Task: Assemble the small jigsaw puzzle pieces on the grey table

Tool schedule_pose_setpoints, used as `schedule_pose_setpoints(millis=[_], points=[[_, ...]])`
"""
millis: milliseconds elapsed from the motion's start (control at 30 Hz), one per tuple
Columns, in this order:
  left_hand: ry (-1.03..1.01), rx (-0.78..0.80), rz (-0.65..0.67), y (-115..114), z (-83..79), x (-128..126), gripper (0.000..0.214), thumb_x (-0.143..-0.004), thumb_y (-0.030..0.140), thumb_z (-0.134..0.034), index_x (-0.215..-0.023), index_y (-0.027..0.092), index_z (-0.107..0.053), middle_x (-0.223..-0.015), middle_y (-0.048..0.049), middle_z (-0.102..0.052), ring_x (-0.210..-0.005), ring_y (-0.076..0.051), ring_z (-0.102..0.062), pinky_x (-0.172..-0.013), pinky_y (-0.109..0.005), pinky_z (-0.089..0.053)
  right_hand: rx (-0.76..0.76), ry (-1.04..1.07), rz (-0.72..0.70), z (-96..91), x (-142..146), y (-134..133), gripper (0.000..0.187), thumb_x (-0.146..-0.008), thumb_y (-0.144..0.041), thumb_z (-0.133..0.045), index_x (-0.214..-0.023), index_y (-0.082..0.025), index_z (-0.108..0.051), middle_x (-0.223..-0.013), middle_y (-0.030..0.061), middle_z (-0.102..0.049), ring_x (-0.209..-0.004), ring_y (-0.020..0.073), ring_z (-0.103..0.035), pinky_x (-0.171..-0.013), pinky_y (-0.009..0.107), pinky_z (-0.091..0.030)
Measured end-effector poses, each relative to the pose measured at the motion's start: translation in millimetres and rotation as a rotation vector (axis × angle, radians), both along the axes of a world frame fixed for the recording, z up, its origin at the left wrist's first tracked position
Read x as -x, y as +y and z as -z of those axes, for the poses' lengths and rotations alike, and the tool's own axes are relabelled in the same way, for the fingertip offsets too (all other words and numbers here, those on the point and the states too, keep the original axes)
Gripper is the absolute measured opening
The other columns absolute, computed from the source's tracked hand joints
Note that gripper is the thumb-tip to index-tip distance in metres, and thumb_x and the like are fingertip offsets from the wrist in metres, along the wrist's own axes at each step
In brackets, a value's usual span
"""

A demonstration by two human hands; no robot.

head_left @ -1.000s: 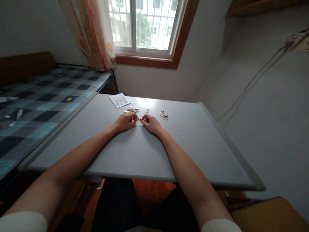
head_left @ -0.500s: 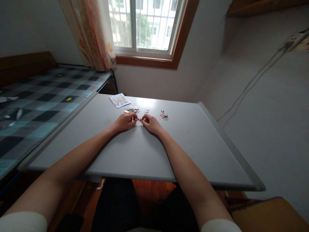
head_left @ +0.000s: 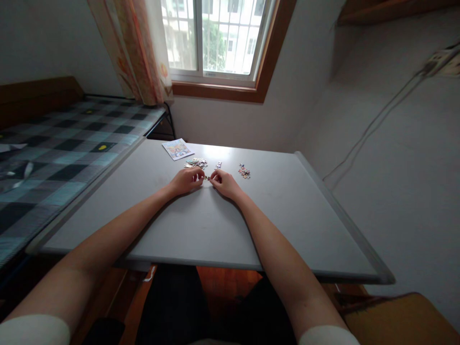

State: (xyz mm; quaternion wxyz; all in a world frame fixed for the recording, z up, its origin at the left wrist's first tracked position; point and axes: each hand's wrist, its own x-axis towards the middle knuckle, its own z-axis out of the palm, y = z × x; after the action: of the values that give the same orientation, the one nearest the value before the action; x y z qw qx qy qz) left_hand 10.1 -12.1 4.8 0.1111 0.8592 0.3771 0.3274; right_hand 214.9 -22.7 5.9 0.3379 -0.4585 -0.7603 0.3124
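My left hand [head_left: 187, 180] and my right hand [head_left: 223, 182] rest on the grey table [head_left: 273, 211], fingertips pinched together and almost touching. Between them they hold small jigsaw pieces [head_left: 207, 178], too tiny to make out in detail. Just beyond the hands lie a loose heap of puzzle pieces [head_left: 196, 163], a couple of pieces [head_left: 218, 165] and a smaller heap [head_left: 245, 171] to the right. A printed picture card [head_left: 178, 148] lies farther back on the left.
A bed with a checked blue cover [head_left: 61, 148] runs along the table's left side. A window [head_left: 215, 38] with a curtain [head_left: 134, 52] is behind the table. A white wall with a cable [head_left: 370, 129] borders the right. A wooden seat corner [head_left: 398, 318] shows bottom right.
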Motion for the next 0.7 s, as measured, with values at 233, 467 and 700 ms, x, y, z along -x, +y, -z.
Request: schedule_pose_setpoints(millis=[233,467,700], points=[[0.000,0.016,-0.008,-1.2,-1.9,-0.4,0.010,-0.078,0.022,-0.055,-0.082,0.018,-0.062,-0.072,-0.0002,-0.062,-0.060,-0.010,-0.055,-0.059,-0.022,-0.045,0.004,0.000,0.003,-1.1,-0.5,-0.9,0.004,-0.080,-0.021,-0.060,-0.082,-0.017,-0.061,-0.065,-0.0036,-0.056,-0.060,0.0103,-0.047,-0.062,0.023,-0.036],[0.007,0.028,-0.019,-1.0,-1.9,-0.1,0.010,-0.077,0.023,-0.055,-0.082,0.018,-0.063,-0.072,-0.0003,-0.062,-0.060,-0.011,-0.055,-0.059,-0.022,-0.045,0.009,0.002,-0.003,0.4,-0.2,0.3,0.004,-0.080,-0.020,-0.059,-0.083,-0.017,-0.060,-0.066,-0.0031,-0.057,-0.060,0.0104,-0.049,-0.062,0.023,-0.037],[0.008,0.024,-0.021,-1.0,-1.4,0.1,0.011,-0.078,0.024,-0.055,-0.082,0.018,-0.063,-0.071,-0.0001,-0.062,-0.060,-0.011,-0.055,-0.059,-0.022,-0.044,-0.005,-0.009,-0.006,-1.1,-0.6,-0.8,0.005,-0.080,-0.022,-0.060,-0.082,-0.017,-0.060,-0.066,-0.0029,-0.057,-0.060,0.0103,-0.048,-0.062,0.023,-0.036]])
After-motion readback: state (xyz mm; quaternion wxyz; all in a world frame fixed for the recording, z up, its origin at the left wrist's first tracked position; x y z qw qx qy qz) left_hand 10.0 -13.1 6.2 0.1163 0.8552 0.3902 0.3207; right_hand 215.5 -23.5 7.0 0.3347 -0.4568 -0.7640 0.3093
